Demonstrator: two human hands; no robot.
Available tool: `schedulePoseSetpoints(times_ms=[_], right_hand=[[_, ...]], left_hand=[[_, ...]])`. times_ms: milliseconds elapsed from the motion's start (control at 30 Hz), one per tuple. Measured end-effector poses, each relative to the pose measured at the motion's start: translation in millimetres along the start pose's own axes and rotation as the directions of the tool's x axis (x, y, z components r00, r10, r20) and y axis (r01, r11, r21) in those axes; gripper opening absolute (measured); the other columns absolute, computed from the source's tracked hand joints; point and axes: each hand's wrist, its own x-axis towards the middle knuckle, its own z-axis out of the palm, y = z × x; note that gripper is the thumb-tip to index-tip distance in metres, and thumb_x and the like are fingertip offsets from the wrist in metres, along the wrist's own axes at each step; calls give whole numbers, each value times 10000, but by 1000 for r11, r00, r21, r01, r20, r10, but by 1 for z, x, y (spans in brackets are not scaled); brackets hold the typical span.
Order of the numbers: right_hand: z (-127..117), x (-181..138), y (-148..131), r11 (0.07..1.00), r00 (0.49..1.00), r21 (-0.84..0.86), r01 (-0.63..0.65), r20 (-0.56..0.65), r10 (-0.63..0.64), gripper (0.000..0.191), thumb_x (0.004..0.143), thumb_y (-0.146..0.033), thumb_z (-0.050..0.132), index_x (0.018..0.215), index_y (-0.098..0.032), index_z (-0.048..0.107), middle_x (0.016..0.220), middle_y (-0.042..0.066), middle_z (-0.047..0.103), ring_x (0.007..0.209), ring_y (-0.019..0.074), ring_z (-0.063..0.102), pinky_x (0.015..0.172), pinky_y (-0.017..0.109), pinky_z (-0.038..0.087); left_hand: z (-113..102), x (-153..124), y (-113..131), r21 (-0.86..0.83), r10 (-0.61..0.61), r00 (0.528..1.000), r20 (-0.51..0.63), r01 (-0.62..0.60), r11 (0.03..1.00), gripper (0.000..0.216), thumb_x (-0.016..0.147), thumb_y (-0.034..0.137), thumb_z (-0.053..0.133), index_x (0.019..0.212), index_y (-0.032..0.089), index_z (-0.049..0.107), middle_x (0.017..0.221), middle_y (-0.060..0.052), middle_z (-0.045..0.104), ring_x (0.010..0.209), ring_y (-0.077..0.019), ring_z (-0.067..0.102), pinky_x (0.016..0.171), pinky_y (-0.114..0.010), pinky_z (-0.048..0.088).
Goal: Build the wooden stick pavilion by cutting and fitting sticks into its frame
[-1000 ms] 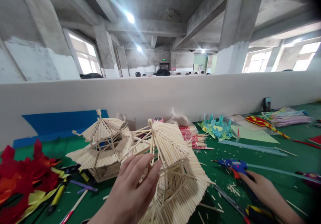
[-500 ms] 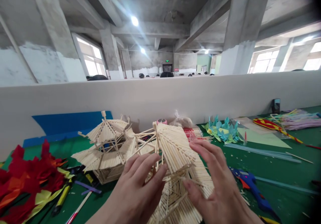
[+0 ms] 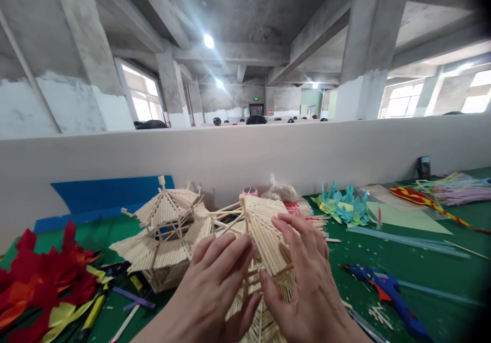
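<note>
Your green desk [image 3: 422,261] sits against a pale partition [image 3: 245,153] in a bare concrete hall; no writing is readable. Your left hand [image 3: 215,286] and right hand [image 3: 307,281], each grip closed around it, hold the near-centre stick pavilion [image 3: 264,230].

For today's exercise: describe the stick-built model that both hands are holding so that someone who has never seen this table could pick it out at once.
Start at the green table below the long pale partition wall. Near its middle stand two pagoda-like models of thin pale sticks. The held stick model is the nearer, right-hand one, gripped by the left hand and right hand and tilted; the other stick model stands upright, untouched.
</note>
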Motion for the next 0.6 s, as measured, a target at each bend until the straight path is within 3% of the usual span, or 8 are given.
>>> schedulePoseSetpoints(times_ms=[433, 600], right_hand=[[4, 0, 0, 998, 998, 17, -54, -19, 54, 588, 652, -208, 501, 1218, -133, 361, 1177, 137, 453, 1096, 319, 399, 890, 486, 310], [1, 1, 2, 1000, 1000, -2, 13, 29, -13, 616, 672, -224, 530, 1240, -113, 318, 1155, 143, 485, 1066, 305, 422, 872, 478, 331]], left_hand=[[7, -2, -4, 23, 30, 998, -54, -29, 999, 371, 790, 266, 492, 1132, 127, 525, 1125, -70, 611, 1034, -221, 485, 911, -337, 324], [5, 0, -3, 21, 45, 999, 1, -45, 999, 362, 779, 219, 506, 1127, 121, 520, 1153, -81, 595, 1049, -222, 476, 904, -342, 342]])
